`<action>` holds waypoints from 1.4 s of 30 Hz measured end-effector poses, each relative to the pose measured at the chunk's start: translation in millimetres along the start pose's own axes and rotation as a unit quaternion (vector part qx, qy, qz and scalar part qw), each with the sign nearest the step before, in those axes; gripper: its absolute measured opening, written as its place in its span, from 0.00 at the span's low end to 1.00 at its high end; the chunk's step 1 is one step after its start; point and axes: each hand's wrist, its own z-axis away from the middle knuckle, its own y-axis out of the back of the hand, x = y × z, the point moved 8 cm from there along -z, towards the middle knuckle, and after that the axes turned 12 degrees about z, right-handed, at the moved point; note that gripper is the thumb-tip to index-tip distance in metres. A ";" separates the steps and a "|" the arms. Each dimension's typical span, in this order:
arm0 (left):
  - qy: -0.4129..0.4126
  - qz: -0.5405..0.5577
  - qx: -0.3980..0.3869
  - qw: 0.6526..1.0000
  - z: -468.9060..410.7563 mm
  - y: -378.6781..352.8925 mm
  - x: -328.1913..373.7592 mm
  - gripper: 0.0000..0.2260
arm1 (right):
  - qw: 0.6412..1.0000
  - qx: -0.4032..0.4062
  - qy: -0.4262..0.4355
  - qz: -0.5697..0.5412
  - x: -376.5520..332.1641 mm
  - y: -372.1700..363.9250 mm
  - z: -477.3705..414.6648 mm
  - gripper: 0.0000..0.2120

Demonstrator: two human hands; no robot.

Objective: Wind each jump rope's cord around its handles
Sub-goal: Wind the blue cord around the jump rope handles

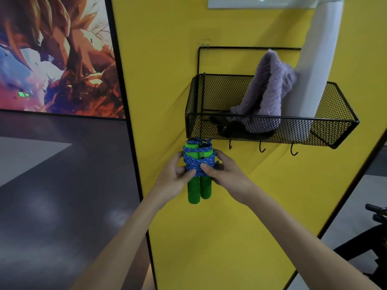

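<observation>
Both hands clamp the wound jump rope just under the mesh basket (326, 130).
Left hand (178, 180) and right hand (227, 174) pinch the blue cord (198, 164) coiled round the upright, paired green handles (199, 191), probably to stop the wraps slipping; its loose end is unclear.

The handles (198, 191) are bright green; the cord (198, 165) is blue, flecked with paler blue. The panel (167, 80) is yellow, the basket (330, 126) black diamond mesh, the towel (270, 91) lilac and ribbed, the pipe (310, 70) white, the poster (56, 55) orange, red and blue.
</observation>
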 end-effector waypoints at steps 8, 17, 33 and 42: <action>0.002 0.021 0.010 1.000 1.5 -0.6 -0.4 0.23 | 1.000 -0.009 -0.007 -0.024 -3.3 -1.8 2.6 0.19; 0.009 0.024 0.014 1.000 2.3 0.1 1.4 0.23 | 1.000 -0.001 -0.019 -0.012 -7.2 -0.1 4.1 0.18; 0.033 0.010 0.030 0.999 -9.9 -5.5 -25.3 0.24 | 0.997 0.018 -0.069 0.024 21.7 -1.3 -5.7 0.20; 0.029 -0.003 0.055 0.998 -10.0 0.8 -24.1 0.23 | 0.985 0.026 -0.160 0.061 39.2 15.8 -2.0 0.25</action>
